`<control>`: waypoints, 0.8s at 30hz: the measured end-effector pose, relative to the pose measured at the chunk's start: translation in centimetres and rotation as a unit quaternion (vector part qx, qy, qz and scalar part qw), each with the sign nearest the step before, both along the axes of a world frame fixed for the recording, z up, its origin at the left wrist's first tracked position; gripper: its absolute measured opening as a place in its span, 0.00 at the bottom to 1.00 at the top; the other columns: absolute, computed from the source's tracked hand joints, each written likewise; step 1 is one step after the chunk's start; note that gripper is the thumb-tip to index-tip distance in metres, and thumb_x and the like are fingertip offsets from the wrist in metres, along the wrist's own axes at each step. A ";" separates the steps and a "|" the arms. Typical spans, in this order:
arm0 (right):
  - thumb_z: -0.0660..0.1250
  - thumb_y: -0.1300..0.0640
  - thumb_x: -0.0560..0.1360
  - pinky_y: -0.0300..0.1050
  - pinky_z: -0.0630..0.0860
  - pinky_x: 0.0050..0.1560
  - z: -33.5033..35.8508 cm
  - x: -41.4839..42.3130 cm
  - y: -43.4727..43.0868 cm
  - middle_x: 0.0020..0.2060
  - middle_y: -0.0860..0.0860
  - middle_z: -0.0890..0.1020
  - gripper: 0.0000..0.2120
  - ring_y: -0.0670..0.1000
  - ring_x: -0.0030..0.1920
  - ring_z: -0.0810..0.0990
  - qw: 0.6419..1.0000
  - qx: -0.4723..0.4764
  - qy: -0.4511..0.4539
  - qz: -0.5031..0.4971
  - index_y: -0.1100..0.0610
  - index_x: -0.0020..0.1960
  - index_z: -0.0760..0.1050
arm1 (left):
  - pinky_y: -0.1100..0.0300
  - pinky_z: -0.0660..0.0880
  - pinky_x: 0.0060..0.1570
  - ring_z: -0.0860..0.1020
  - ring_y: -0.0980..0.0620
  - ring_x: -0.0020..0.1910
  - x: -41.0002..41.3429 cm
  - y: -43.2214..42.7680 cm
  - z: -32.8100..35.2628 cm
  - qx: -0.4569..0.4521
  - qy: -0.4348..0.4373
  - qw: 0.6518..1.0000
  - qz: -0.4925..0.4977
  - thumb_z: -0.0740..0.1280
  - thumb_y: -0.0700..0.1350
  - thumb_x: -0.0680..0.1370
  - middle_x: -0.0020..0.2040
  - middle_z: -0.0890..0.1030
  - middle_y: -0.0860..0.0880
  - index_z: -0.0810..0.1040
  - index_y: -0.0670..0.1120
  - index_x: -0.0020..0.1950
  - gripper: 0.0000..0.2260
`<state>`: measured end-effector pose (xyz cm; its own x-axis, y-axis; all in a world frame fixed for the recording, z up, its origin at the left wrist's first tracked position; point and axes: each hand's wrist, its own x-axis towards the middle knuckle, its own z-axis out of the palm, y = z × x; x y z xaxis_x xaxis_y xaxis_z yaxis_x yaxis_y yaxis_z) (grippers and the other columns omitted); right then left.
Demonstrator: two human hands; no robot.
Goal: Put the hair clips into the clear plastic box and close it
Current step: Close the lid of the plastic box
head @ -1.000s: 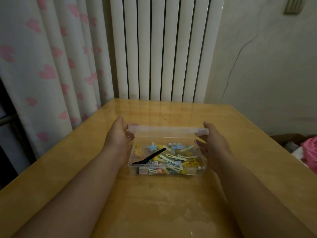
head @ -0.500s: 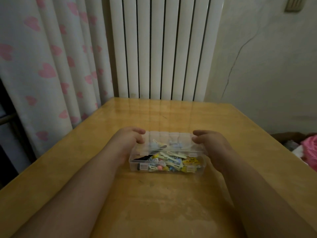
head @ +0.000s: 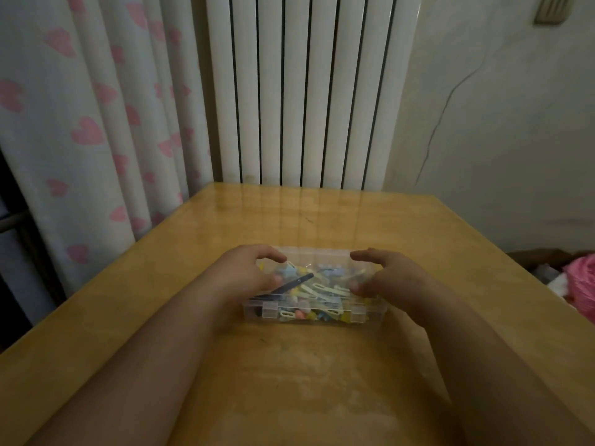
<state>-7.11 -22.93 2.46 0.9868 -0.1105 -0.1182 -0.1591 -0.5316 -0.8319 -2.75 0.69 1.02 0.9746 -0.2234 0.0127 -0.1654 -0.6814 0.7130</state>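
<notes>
A clear plastic box (head: 317, 313) lies flat on the wooden table (head: 289, 381), its lid down over the base. Through the lid I see several small hair clips (head: 322, 289) in yellow, blue, white and pink, plus one long dark clip (head: 291, 284). Two latch tabs sit on the near wall. My left hand (head: 248, 275) rests on the box's left end, fingers curled over the lid. On the right end lies my right hand (head: 383, 275), thumb and fingers on the lid. Both hands hold the box from above.
A white radiator (head: 306, 91) stands behind the table's far edge. A curtain with pink hearts (head: 80, 123) hangs at the left. Pink stuff (head: 579, 281) lies beyond the table's right edge. The wall at the right shows a crack.
The lid, upright a second ago, has swung down onto the base. Both hands followed it down and now lie on top of the shut box.
</notes>
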 end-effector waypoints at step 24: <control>0.73 0.55 0.73 0.48 0.81 0.50 2.0 -1.8 0.5 0.71 0.53 0.69 0.34 0.50 0.43 0.82 0.978 -0.174 0.092 0.075 0.42 0.74 0.64 | 0.57 0.78 0.50 0.72 0.52 0.58 -1.2 0.9 2.0 0.094 0.080 0.991 -0.050 0.69 0.51 0.76 0.70 0.68 0.49 0.69 0.59 0.71 0.24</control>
